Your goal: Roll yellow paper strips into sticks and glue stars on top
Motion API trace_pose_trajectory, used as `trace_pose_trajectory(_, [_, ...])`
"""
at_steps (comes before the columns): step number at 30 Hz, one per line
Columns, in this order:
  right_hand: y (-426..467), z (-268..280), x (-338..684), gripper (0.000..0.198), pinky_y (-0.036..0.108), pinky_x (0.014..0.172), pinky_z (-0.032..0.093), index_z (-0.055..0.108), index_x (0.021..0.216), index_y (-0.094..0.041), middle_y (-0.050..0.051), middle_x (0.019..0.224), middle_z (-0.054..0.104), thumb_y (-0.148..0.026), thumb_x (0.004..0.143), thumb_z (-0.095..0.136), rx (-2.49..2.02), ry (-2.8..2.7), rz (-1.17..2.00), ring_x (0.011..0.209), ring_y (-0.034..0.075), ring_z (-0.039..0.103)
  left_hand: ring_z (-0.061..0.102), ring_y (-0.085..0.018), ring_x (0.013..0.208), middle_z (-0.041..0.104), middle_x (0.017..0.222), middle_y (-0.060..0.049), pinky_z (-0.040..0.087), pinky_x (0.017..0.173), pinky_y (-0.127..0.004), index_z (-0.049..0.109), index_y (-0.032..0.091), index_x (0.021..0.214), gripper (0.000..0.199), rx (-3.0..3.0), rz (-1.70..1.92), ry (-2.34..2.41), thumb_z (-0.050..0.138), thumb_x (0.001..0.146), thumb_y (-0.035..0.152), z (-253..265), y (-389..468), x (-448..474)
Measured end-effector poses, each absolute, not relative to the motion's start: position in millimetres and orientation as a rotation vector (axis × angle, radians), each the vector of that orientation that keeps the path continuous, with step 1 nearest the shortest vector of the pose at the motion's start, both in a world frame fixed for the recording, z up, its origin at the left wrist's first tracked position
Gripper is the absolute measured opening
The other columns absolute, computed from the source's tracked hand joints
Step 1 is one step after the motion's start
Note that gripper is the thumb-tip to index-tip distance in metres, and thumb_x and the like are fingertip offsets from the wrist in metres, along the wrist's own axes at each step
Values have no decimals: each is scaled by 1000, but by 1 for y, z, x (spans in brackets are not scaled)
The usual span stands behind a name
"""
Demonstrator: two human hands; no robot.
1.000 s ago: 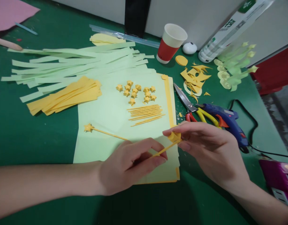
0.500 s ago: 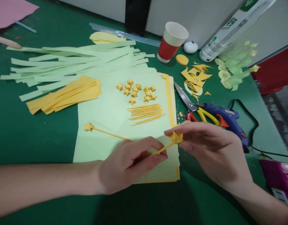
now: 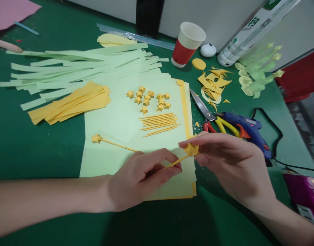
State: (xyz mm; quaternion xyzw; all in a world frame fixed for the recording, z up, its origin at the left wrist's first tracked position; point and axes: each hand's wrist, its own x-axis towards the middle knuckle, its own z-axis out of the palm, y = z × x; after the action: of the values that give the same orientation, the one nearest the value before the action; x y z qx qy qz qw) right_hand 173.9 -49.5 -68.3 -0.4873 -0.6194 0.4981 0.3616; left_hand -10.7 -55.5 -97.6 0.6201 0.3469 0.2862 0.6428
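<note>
My left hand [image 3: 144, 179] pinches a thin yellow paper stick [image 3: 179, 160] between thumb and fingers. At the stick's upper end sits a folded yellow paper star [image 3: 191, 149], which the fingertips of my right hand [image 3: 231, 164] grip from the right. Star and stick touch. Left of my hands, a second star on a stick [image 3: 96, 138] lies on pale green paper sheets [image 3: 108, 123]; its lower end runs behind my left hand. Several loose paper stars [image 3: 146, 99] lie farther back on the sheets, with a row of yellow sticks [image 3: 159, 123] just in front of them.
Scissors [image 3: 201, 106] and a blue hot glue gun [image 3: 245, 126] with a black cord lie beyond my right hand. Yellow paper scraps [image 3: 214, 83], a paper cup [image 3: 186, 46], green strips [image 3: 82, 66] and yellow strips [image 3: 72, 102] surround the sheets. A purple object [image 3: 300, 191] sits at far right.
Almost nothing differs. Both hands keep the same grip on the star and its stick, and the whole view has shifted very slightly.
</note>
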Motion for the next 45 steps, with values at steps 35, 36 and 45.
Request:
trace_pose_trajectory(35, [-33,-60,176,13,11,49,38,67,79,-23,-1,73,65,-25,67,72,-992,-956,2147,58,3,51,46,-15,92,52,97,-2,40,80,-28,48,19,106,30,2343,1080,756,61,79,19,-66,-29,-25])
trace_pose_trajectory(36, [-34,-61,175,12,11,49,38,67,78,-22,-1,72,65,-24,67,72,-989,-947,2168,56,2,50,46,-15,91,53,96,-2,40,80,-28,49,19,106,29,2376,1055,764,60,79,19,-65,-29,-26])
trace_pose_trajectory(45, [-39,-65,171,19,13,49,37,65,77,-19,0,73,65,-26,62,75,-1035,-942,2229,59,3,51,44,-16,89,55,91,-1,37,88,-32,58,21,100,21,2410,946,710,61,79,24,-68,-30,-27])
